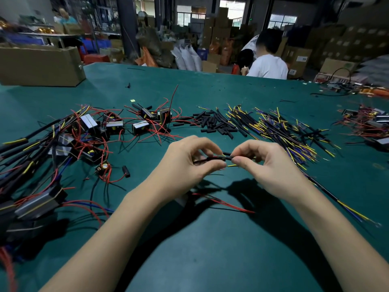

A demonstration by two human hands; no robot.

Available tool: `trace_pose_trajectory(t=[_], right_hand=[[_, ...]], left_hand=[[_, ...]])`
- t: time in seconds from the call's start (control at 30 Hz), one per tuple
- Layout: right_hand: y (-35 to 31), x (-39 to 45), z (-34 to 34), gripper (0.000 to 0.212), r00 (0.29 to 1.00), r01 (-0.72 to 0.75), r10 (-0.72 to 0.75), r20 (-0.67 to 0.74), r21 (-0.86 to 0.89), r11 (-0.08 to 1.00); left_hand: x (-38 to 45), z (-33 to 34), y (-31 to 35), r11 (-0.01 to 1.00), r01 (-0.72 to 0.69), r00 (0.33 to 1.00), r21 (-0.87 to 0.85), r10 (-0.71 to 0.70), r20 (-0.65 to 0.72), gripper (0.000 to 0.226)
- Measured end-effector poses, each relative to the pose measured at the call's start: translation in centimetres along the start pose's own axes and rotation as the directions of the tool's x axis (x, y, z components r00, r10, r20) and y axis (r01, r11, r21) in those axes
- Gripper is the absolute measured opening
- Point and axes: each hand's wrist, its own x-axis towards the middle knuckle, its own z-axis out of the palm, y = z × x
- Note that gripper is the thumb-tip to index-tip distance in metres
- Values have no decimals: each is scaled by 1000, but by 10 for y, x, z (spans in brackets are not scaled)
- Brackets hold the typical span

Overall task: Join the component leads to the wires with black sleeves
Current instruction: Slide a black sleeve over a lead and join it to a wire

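Hands: left hand (185,165) and right hand (267,165) both pinch one black sleeve (219,158) between fingertips, above the green table (210,239).
Wires: sleeved wires (280,129) piled beyond the right hand.

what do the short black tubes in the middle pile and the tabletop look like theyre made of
Short black tubes: likely matte rubbery plastic sleeving, since they look dull, hollow-ended and evenly cut. Green tabletop: probably a soft matte mat, rubber or felt; flat, glare-free and seamless, but it is hard to be sure.

No text, label or number is sharp enough to read
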Motion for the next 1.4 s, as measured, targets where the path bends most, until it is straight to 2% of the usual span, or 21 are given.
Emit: trace_pose_trajectory(t=[0.1,0.2,0.27,0.37,0.53,0.77,1.03,1.23,1.4], right_hand=[[-2,-1,-3,14,1000,15,-15,-5,-8,1000],[-5,-2,-4,15,1000,16,-16,26,20,1000],[-6,-2,-4,17,999,28,-29,45,26,999],[-5,-2,-5,17,998,43,-43,45,4,999],[-3,-3,-6,18,998,57,-56,30,-13,998],[-5,-3,-6,17,998,57,-57,32,-5,998],[-9,-3,-5,16,997,76,-75,26,-27,997],[-9,-4,-4,16,998,49,-49,29,2,999],[-8,-3,-2,15,998,61,-61,22,16,998]], left_hand=[[4,-17,-1,984,177,984,4,-177,-19,19],[4,-31,-7,926,374,910,43,-376,178,28],[3,-34,-6,909,417,876,-18,-396,275,22],[3,-32,-3,897,410,890,-164,-354,287,8],[2,-24,-2,893,341,929,-295,-272,252,13],[2,-20,0,906,301,932,-297,-214,292,14],[3,-12,2,919,281,954,-276,-236,187,2],[2,-8,2,933,275,959,-234,-248,138,7],[1,-1,4,904,298,954,-307,-268,137,10]])
